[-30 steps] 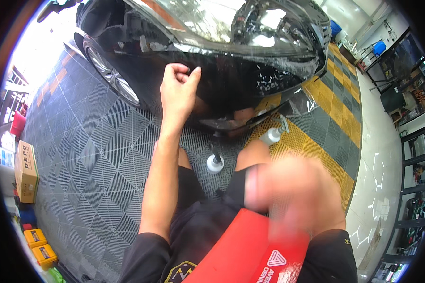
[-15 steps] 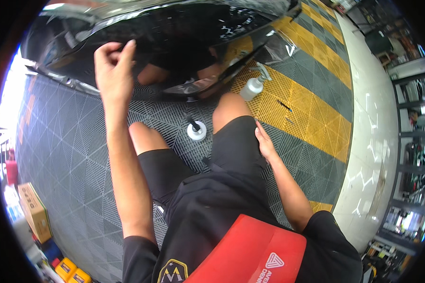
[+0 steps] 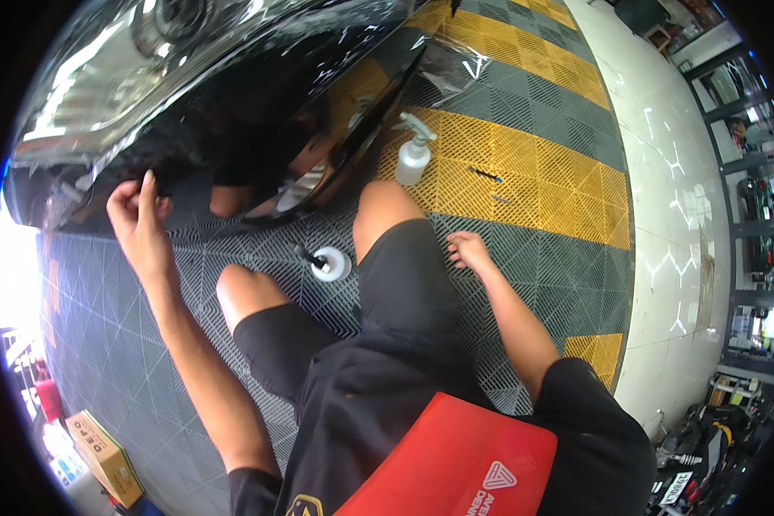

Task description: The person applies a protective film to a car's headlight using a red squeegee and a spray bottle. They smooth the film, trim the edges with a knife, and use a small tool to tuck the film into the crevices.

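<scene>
Kneeling by the black car bumper (image 3: 232,112), we have our left hand (image 3: 138,228) up at its lower edge, fingers pinched together on what looks like clear protective film there; exactly what they grip we cannot tell. Our right hand (image 3: 470,252) rests loosely open on the grey floor tiles (image 3: 103,327), holding nothing. A tug at a bad angle could crease or tear the film, or leave fingerprints on the gloss. The white spray bottle (image 3: 413,156) stands upright on the yellow tiles just ahead of our knee, contents hidden; a knee could tip it. Between our knees lies a small white round container (image 3: 329,263), its contents unclear.
</scene>
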The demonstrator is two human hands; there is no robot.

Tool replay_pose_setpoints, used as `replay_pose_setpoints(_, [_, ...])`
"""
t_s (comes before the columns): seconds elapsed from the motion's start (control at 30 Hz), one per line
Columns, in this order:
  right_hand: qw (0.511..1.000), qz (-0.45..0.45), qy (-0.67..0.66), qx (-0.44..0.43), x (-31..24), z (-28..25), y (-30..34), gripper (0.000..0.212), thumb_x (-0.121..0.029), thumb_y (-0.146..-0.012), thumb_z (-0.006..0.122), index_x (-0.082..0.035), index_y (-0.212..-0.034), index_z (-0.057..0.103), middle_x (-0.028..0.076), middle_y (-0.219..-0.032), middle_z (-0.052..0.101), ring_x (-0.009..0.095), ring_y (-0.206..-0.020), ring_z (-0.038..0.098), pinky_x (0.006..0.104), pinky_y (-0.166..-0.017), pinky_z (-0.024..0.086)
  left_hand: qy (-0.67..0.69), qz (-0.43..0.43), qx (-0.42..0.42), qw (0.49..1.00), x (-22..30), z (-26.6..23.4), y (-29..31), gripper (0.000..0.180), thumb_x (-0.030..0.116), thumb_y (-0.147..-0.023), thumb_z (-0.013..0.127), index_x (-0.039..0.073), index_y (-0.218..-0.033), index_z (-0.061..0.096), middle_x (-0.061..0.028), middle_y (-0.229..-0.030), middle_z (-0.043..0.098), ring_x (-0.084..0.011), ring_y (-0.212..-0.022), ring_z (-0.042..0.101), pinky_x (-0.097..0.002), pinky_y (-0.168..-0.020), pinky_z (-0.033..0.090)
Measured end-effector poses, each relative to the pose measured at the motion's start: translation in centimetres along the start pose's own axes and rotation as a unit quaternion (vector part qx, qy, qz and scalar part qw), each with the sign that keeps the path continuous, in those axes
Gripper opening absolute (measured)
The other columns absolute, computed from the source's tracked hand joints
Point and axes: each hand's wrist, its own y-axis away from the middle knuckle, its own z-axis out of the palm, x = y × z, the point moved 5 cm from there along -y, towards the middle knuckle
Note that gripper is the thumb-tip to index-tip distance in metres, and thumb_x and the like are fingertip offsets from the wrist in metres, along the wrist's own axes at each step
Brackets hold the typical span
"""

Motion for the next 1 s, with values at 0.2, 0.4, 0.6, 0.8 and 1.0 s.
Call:
replay_pose_setpoints(0.2, [0.941, 0.075, 0.299, 0.140, 2.3, -7.2, -14.1, 0.026, -0.010, -0.099, 0.055, -0.004, -0.121, 0.068, 0.012, -0.098, 0.072, 0.025, -0.073, 0.064, 0.0436, -0.076, 0.054, -0.149, 0.043, -0.011, 0.988, 0.1, 0.4, -0.2, 0.030, 0.019, -0.097, 0.075, 0.007, -0.113, 0.053, 0.0045, -0.078, 0.048, -0.0037, -0.073, 0.049, -0.0202, -0.071, 0.045])
replay_pose_setpoints(0.4, [0.964, -0.004, 0.219, 0.150, -3.4, -5.7, -21.3, 0.061, -0.009, -0.100, 0.051, -0.009, -0.160, 0.036, 0.021, -0.108, 0.074, 0.037, -0.089, 0.069, 0.0486, -0.079, 0.054, -0.129, 0.039, 0.009, 0.991, 0.5, -2.2, 1.1, 0.023, 0.017, -0.102, 0.069, 0.010, -0.116, 0.052, 0.0032, -0.090, 0.053, -0.0052, -0.081, 0.054, -0.0229, -0.078, 0.047])
replay_pose_setpoints(0.6, [0.921, -0.064, 0.245, 0.295, -0.8, -7.1, -29.0, 0.043, -0.036, -0.094, 0.062, 0.003, -0.113, 0.068, 0.031, -0.106, 0.071, 0.050, -0.103, 0.067, 0.0558, -0.088, 0.053, -0.186, -0.009, 0.001, 0.983, 0.9, -1.3, 1.9, 0.025, 0.020, -0.102, 0.067, 0.010, -0.120, 0.053, -0.0025, -0.104, 0.055, -0.0117, -0.093, 0.060, -0.0278, -0.080, 0.053])
replay_pose_setpoints(0.8, [0.887, 0.024, 0.289, 0.361, 3.3, -9.0, -28.4, 0.031, -0.005, -0.091, 0.067, 0.008, -0.117, 0.057, 0.026, -0.104, 0.070, 0.040, -0.087, 0.072, 0.0457, -0.076, 0.060, -0.136, -0.001, 0.020, 0.990, 1.0, 1.0, 0.4, 0.046, 0.020, -0.083, 0.088, 0.013, -0.105, 0.049, 0.0069, -0.073, 0.047, -0.0042, -0.066, 0.044, -0.0219, -0.059, 0.037])
replay_pose_setpoints(1.0, [0.857, 0.030, -0.509, 0.070, 1.9, -8.2, -24.7, 0.023, -0.001, -0.096, 0.057, 0.006, -0.117, 0.054, 0.011, -0.095, 0.062, 0.022, -0.080, 0.061, 0.0368, -0.072, 0.056, -0.123, 0.005, 0.026, 0.992, 1.3, 0.6, 0.6, 0.049, 0.021, -0.080, 0.090, 0.011, -0.104, 0.048, 0.0082, -0.073, 0.043, -0.0029, -0.066, 0.039, -0.0201, -0.059, 0.035])
